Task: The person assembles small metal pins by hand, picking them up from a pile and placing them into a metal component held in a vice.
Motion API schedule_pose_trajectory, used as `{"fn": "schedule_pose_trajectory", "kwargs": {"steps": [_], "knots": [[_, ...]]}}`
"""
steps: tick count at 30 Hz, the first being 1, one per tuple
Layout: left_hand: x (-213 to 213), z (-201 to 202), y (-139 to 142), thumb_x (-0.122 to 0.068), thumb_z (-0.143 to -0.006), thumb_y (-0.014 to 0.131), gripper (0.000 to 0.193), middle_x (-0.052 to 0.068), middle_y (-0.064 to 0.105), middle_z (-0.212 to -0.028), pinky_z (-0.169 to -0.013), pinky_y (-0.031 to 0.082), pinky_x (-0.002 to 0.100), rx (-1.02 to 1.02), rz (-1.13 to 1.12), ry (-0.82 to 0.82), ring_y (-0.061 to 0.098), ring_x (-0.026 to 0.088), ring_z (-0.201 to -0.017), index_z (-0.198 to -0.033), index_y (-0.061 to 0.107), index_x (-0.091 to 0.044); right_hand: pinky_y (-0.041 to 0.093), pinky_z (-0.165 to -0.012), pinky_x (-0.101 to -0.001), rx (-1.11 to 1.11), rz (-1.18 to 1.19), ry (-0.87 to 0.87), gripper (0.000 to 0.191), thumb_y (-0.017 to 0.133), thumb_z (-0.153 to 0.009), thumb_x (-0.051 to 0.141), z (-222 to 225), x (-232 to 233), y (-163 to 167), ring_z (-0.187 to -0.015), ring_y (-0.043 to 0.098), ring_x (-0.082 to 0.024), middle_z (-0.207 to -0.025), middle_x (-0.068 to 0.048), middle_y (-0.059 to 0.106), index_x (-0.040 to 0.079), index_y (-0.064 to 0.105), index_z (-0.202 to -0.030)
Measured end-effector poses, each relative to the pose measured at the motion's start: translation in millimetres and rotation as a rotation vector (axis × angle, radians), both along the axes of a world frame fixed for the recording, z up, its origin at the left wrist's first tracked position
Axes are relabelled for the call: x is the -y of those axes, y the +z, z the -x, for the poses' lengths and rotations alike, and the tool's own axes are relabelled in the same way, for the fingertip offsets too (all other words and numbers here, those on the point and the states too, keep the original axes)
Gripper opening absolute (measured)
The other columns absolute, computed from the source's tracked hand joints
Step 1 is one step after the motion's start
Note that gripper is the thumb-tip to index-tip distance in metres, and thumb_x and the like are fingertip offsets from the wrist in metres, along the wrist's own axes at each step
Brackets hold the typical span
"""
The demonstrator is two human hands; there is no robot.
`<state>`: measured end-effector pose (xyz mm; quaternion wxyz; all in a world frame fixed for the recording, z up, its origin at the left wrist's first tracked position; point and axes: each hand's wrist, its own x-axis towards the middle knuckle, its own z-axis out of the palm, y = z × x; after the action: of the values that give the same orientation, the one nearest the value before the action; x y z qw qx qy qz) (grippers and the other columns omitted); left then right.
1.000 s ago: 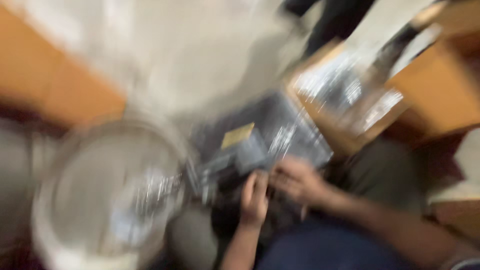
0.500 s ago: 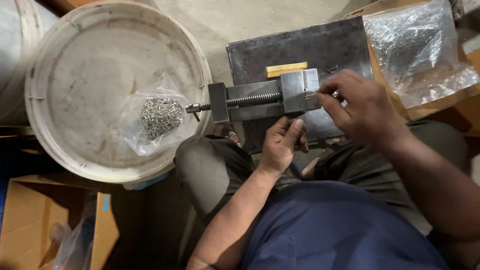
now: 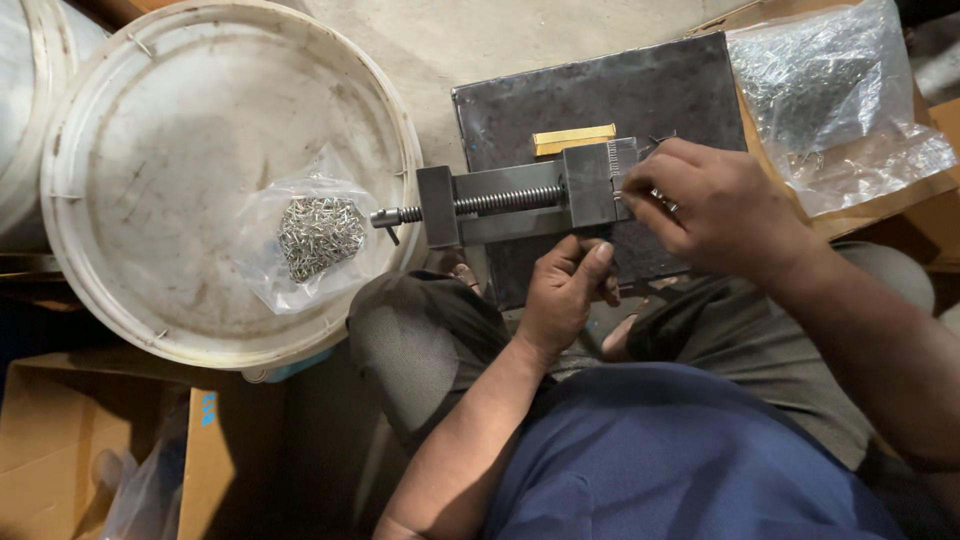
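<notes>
1. Small grey steel machine vise (image 3: 520, 200) with a threaded screw lies flat on a dark, scuffed steel plate (image 3: 600, 100); its screw end overhangs the plate's left edge toward the bucket lid.
2. Left hand (image 3: 562, 295): fingers curled, thumb up against the lower edge of the vise's block. Whether it truly grips the vise or only braces it, cannot tell.
3. Right hand (image 3: 725, 210): fingers drawn together in a pinch at the right end of the vise, on a small metal part too tiny to identify.
4. Short yellow rectangular bar (image 3: 573, 138) rests on the plate, just beside the vise's upper edge.
5. Round white plastic bucket lid (image 3: 150, 120), dirty, sits left of the plate; on it, a clear plastic bag of small metal pins (image 3: 315, 235).
6. Larger clear plastic bag of similar metal pieces (image 3: 830, 95) lies on a brown cardboard box (image 3: 925, 205), right of the plate.
7. Person seated, knees under the plate's near edge.
</notes>
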<state>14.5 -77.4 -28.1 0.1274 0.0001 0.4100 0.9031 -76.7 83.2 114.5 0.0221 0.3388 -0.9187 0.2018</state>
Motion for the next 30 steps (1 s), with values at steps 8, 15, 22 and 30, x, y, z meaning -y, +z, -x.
{"fn": "schedule_pose_trajectory", "kwargs": {"steps": [8, 15, 22, 30], "knots": [[-7, 1, -9, -0.02, -0.107, 0.06, 0.02, 0.003, 0.064, -0.082, -0.068, 0.055, 0.028, 0.094, -0.063, -0.006, 0.061, 0.011, -0.071, -0.114, 0.064, -0.002, 0.06, -0.071, -0.029, 0.011, 0.139, -0.031, 0.018, 0.074, -0.098, 0.014, -6, -11, -5, -0.084, 0.074, -0.018, -0.103, -0.009, 0.072, 0.004, 0.073, -0.114], [-17, -4, -20, -0.014, -0.107, 0.061, 0.015, 0.004, 0.065, -0.085, -0.069, 0.056, 0.029, 0.04, 0.029, 0.065, 0.062, 0.011, -0.074, -0.114, 0.064, -0.001, 0.059, -0.077, -0.0308, -0.027, 0.261, -0.289, 0.011, 0.075, -0.106, 0.009, -24, -56, -37, -0.089, 0.072, -0.02, -0.108, -0.012, 0.071, 0.003, 0.075, -0.115], [-20, -2, -3, -0.012, -0.108, 0.06, 0.012, 0.004, 0.065, -0.087, -0.073, 0.056, 0.027, -0.06, 0.082, 0.013, 0.063, 0.011, -0.077, -0.112, 0.058, 0.0, 0.056, -0.076, -0.0349, -0.032, 0.262, -0.313, 0.012, 0.077, -0.097, 0.01, -36, -90, -77, -0.087, 0.071, -0.025, -0.101, -0.011, 0.072, 0.007, 0.075, -0.109], [-30, -4, 16, -0.002, -0.1, 0.058, 0.003, 0.008, 0.059, -0.079, -0.069, 0.051, 0.033, 0.023, 0.189, 0.008, 0.057, 0.017, -0.072, -0.101, 0.059, 0.001, 0.056, -0.062, -0.0378, -0.229, 0.219, -0.341, 0.031, 0.086, -0.076, 0.03, -26, -97, -84, -0.072, 0.07, -0.028, -0.087, -0.008, 0.072, 0.015, 0.079, -0.103]]}}
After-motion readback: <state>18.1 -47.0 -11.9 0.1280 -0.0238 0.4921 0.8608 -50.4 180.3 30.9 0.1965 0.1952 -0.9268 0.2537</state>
